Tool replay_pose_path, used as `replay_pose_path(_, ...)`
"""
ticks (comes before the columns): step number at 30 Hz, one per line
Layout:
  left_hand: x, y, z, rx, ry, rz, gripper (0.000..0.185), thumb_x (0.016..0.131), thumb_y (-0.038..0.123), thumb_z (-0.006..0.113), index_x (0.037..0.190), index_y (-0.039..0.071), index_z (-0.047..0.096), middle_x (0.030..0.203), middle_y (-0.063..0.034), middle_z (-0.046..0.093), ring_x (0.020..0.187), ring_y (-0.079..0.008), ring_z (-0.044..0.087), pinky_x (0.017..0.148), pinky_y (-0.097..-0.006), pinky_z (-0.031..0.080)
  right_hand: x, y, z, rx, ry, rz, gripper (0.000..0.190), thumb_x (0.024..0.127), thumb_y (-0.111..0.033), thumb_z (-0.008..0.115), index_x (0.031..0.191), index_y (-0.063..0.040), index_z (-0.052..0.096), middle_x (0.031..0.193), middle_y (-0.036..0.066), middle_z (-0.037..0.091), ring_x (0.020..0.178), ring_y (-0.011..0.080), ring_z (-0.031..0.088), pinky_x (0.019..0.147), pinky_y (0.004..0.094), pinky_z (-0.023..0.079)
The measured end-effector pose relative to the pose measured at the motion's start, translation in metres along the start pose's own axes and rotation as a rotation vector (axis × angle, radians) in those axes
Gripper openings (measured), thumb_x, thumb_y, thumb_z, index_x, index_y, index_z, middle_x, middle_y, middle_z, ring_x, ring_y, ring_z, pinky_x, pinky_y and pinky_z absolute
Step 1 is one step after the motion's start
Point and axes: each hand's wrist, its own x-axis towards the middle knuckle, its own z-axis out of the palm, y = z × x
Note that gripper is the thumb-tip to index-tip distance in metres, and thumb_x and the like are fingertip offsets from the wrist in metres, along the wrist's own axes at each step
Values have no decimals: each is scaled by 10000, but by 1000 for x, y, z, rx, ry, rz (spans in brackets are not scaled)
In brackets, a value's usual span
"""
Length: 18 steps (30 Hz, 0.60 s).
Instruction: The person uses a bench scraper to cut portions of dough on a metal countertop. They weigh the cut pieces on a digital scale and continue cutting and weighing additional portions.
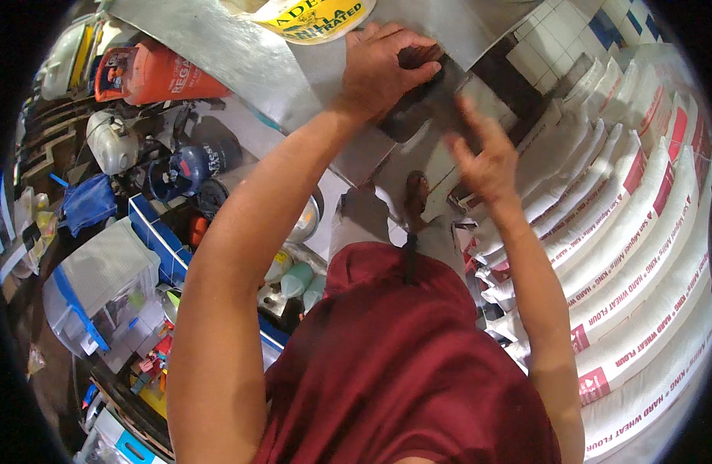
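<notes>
My left hand (379, 69) is at the edge of a metal-topped table (216, 58), right beside a white tub (315, 20) with a yellow printed label. Its thumb and fingers curve around a dark gap. A dark, flat-looking shape (411, 107) lies just below this hand; whether the hand grips it is unclear. To the right, apart from the table, my right hand (486, 153) is blurred by motion. Its fingers are spread and nothing shows in them.
Stacked white flour sacks (634, 278) rise along my right side. At left stand an orange gas cylinder (164, 72), a blue gas cylinder (193, 168) and a clear plastic storage box (106, 278). Bottles (298, 279) sit near my left elbow. My feet are on a tiled floor.
</notes>
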Motion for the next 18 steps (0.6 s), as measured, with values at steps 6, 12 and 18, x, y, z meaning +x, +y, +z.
replay_pose_path(6,4,0,0,31,-7,16,356,773,323,914,1087,216,786,1055,25,741,1050,-242,653,950,-412,406,-31,-42,5,-102,-244,-110,632,839,-374,833,1441,-316,648,1019,114,702,913,321,724,769,462,600)
replay_pose_path(12,3,0,1,21,6,9,368,776,330,916,1101,219,786,1055,22,739,1054,-243,654,957,-416,409,7,-11,-14,45,-2,128,584,906,-183,791,1466,-142,634,1316,129,717,1150,275,724,959,381,567)
replay_pose_path(18,3,-1,1,40,16,14,360,765,323,922,1086,226,792,1051,19,738,1057,-241,658,946,-414,420,-15,-18,-11,-82,-296,-84,632,875,-331,819,1474,-306,618,1101,124,726,938,348,718,798,448,583)
